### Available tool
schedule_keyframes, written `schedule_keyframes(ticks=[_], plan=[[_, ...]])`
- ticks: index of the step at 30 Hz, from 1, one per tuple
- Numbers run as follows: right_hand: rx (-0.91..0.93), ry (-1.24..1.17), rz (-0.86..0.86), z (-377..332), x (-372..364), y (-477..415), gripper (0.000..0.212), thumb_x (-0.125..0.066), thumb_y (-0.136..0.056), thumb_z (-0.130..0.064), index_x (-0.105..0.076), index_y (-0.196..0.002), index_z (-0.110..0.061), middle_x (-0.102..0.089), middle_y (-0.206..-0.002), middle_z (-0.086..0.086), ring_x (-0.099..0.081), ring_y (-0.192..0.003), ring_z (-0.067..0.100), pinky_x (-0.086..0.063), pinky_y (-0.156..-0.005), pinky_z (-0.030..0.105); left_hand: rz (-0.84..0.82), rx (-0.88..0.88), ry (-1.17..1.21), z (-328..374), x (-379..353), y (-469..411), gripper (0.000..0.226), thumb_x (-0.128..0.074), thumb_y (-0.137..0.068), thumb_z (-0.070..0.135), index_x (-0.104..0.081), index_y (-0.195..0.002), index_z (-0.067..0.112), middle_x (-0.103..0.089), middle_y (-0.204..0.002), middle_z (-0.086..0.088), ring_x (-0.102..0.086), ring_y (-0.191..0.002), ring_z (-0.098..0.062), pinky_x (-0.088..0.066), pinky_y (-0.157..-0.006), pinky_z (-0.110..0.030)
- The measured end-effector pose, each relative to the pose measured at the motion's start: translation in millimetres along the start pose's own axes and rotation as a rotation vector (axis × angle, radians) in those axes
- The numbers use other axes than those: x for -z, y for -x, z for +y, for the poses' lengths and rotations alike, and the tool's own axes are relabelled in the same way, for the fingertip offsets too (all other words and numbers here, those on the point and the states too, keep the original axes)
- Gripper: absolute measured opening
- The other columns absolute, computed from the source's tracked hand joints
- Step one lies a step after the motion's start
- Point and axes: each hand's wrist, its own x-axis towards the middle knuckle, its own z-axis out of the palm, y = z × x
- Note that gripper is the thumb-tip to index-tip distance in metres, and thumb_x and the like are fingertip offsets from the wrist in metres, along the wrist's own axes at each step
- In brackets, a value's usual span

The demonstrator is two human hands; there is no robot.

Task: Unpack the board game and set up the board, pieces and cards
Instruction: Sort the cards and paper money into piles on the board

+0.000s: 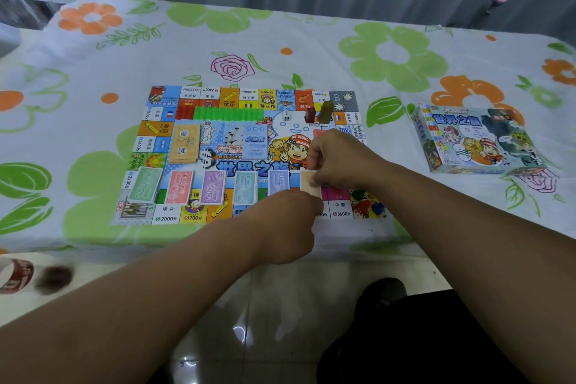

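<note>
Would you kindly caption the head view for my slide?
Left hand and right hand hold a beige note stack at the game board.

"What is the person wearing on the arms?"

"Nothing shows there: left forearm [149, 296] and right forearm [467, 227] are bare down to the left hand [286, 224] and right hand [336, 159]."

"And below?"

"A plain black garment [420, 340] over the lap; its details are too dark to tell."
</note>
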Motion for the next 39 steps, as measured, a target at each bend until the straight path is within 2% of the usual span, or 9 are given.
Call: schedule_keyframes(ticks=[8,11,14,24,27,30,34,37,39], plan=[[0.049,0.133,0.018,0.9,-8.3,-0.7,0.021,-0.074,-0.075,-0.007,-0.059,-0.081,-0.022,-0.064,-0.094,0.001,-0.059,-0.082,0.019,-0.041,-0.06,0.027,0.011,-0.01,-0.038,-7.6,-8.9,-7.8,0.041,-0.053,-0.092,0.015,-0.053,-0.133,0.01,-0.057,-0.13,-0.009,-0.055,-0.116,-0.025,-0.049,-0.099,-0.041],[0.081,0.232,0.029,-0.9,-10.1,1.2,0.019,-0.07,-0.078,-0.008,-0.061,-0.093,-0.017,-0.062,-0.1,0.005,-0.059,-0.086,0.023,-0.044,-0.065,0.03,0.019,-0.014,-0.041,-8.7,-9.8,-8.9,0.04,-0.053,-0.093,0.016,-0.053,-0.132,0.01,-0.057,-0.129,-0.008,-0.055,-0.115,-0.025,-0.049,-0.099,-0.041],[0.112,0.309,0.061,-3.7,-11.3,3.8,0.021,-0.07,-0.079,-0.012,-0.058,-0.095,-0.019,-0.057,-0.104,0.004,-0.058,-0.088,0.024,-0.044,-0.068,0.031,0.016,-0.012,-0.039,-8.4,-9.1,-8.8,0.041,-0.053,-0.093,0.017,-0.053,-0.133,0.011,-0.058,-0.129,-0.008,-0.056,-0.114,-0.025,-0.05,-0.098,-0.041],[0.1,0.336,0.016,-9.1,-12.7,4.0,0.008,-0.066,-0.082,-0.013,-0.064,-0.083,-0.02,-0.068,-0.091,0.004,-0.065,-0.08,0.021,-0.04,-0.056,0.026,0.033,0.01,-0.01,-7.2,-3.2,-3.6,0.043,-0.052,-0.093,0.012,-0.054,-0.136,0.018,-0.057,-0.132,-0.005,-0.056,-0.113,-0.023,-0.049,-0.092,-0.03],[0.087,0.252,0.012,-10.0,-5.5,4.3,0.015,-0.067,-0.079,-0.009,-0.063,-0.073,-0.022,-0.067,-0.086,0.0,-0.065,-0.081,0.02,-0.052,-0.065,0.031,0.035,0.013,-0.016,-8.1,1.6,0.1,0.046,-0.051,-0.091,0.008,-0.056,-0.135,0.018,-0.058,-0.132,-0.005,-0.056,-0.115,-0.024,-0.05,-0.097,-0.036],[0.082,0.167,0.05,-12.3,7.3,5.8,0.017,-0.068,-0.075,-0.005,-0.065,-0.068,-0.02,-0.068,-0.08,-0.001,-0.065,-0.078,0.018,-0.057,-0.07,0.036,0.055,0.027,0.003,-9.4,11.5,4.8,0.041,-0.05,-0.089,0.005,-0.063,-0.125,0.016,-0.061,-0.126,-0.005,-0.059,-0.11,-0.025,-0.052,-0.095,-0.038],[0.103,0.139,0.045,-18.5,14.7,8.2,0.01,-0.068,-0.078,-0.003,-0.07,-0.073,-0.012,-0.069,-0.078,0.002,-0.067,-0.077,0.018,-0.059,-0.069,0.038,0.211,0.145,0.142,-23.8,31.5,11.0,0.026,-0.052,-0.093,0.005,-0.069,-0.111,0.014,-0.068,-0.113,-0.004,-0.064,-0.101,-0.024,-0.055,-0.092,-0.039],[0.094,0.075,0.015,-22.8,15.1,7.1,0.006,-0.067,-0.082,-0.005,-0.071,-0.08,-0.008,-0.071,-0.082,0.006,-0.068,-0.081,0.022,-0.06,-0.075,0.043,0.367,0.303,0.423,-46.7,45.5,16.6,0.022,-0.049,-0.096,0.002,-0.069,-0.105,0.006,-0.071,-0.105,-0.012,-0.069,-0.095,-0.029,-0.059,-0.087,-0.046],[0.09,-0.056,-0.028,-27.5,12.4,7.6,0.007,-0.067,-0.086,-0.006,-0.073,-0.083,-0.007,-0.071,-0.081,0.005,-0.068,-0.079,0.02,-0.06,-0.074,0.041,0.463,0.406,0.609,-59.2,51.3,19.7,0.023,-0.048,-0.097,0.003,-0.066,-0.11,-0.001,-0.072,-0.102,-0.016,-0.071,-0.085,-0.029,-0.062,-0.077,-0.043]])
